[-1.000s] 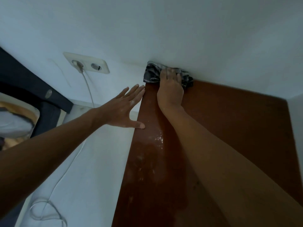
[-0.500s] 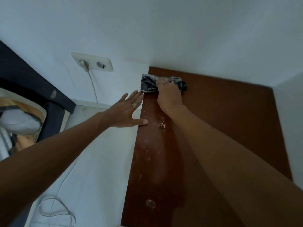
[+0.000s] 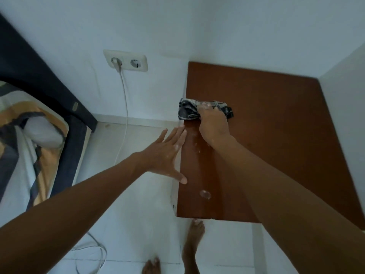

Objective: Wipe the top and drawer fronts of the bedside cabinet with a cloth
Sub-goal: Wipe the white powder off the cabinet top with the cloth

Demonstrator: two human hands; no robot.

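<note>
Brown and glossy, the cabinet top (image 3: 266, 135) is sitting in a corner of white walls. The right hand (image 3: 214, 125) is pressing down on a dark patterned cloth (image 3: 188, 110), fingers closed over it, near the top's left edge. The left hand (image 3: 166, 155) is lying open with fingers spread, resting against that left edge. A white cable (image 3: 124, 107) is hanging from the wall socket (image 3: 126, 60). Bare feet (image 3: 192, 240) are standing on the pale floor (image 3: 126, 204).

Dim, soft motion blur, wide-angle edge distortion
</note>
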